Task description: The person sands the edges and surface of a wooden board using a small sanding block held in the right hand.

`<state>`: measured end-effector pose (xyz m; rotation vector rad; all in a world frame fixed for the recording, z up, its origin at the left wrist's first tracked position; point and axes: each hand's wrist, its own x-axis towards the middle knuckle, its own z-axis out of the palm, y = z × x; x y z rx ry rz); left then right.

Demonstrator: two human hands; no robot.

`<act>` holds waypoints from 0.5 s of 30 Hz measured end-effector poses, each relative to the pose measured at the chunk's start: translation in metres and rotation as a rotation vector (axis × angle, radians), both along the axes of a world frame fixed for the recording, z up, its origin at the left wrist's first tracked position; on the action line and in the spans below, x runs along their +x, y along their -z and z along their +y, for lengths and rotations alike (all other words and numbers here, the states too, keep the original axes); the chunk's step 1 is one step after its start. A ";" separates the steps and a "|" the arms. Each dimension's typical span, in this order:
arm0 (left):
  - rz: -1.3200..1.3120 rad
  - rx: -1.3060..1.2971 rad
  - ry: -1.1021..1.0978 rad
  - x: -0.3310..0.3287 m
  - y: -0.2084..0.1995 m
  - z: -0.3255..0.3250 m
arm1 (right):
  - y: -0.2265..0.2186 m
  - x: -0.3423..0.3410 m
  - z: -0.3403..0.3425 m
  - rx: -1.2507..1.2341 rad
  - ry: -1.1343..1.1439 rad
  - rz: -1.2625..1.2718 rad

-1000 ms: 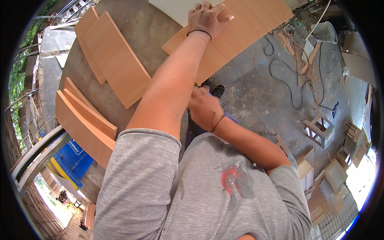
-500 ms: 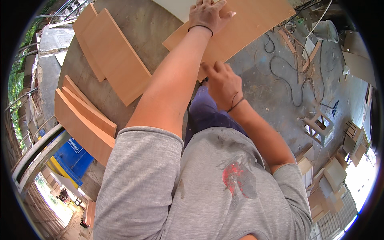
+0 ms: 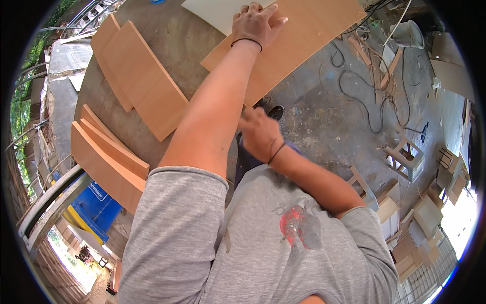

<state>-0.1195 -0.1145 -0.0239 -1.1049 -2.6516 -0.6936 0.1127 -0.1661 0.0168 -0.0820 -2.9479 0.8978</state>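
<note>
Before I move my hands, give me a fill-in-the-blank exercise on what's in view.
1. The hand spread on the wood-toned panel is the person's ____ one.
2. Near the right hand, the wristband is coloured ____.
3. The shirt is mainly ____ in colour.
4. The bucket is on the picture's ____ side.

Missing words: left; black; grey; right.

A person wears a heathered grey T-shirt with loose short sleeves hemmed at the edge, the front carrying a red and dark-grey print (the design looks worn and patchy) and, apart from it, a small brownish stain. A thin black band circles the left wrist; a dark cord rings the right. Purple-blue trousers and a dark shoe show only in part.
</note>
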 end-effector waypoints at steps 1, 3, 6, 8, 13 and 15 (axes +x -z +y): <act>0.012 -0.003 -0.003 0.001 0.000 0.000 | -0.001 0.005 -0.006 -0.028 -0.066 -0.118; 0.028 -0.007 -0.012 -0.001 0.000 -0.001 | 0.001 0.006 0.000 -0.029 -0.043 -0.006; 0.014 0.046 0.014 -0.003 0.005 -0.006 | -0.011 -0.017 0.044 -0.063 0.203 -0.059; 0.016 0.009 -0.004 0.000 0.001 -0.002 | -0.004 -0.016 0.053 -0.037 0.217 -0.041; -0.014 -0.017 0.005 -0.003 0.002 -0.003 | 0.009 0.004 0.007 -0.023 -0.044 0.101; -0.006 0.000 -0.001 -0.005 0.006 -0.002 | 0.004 0.002 0.007 -0.010 -0.065 0.104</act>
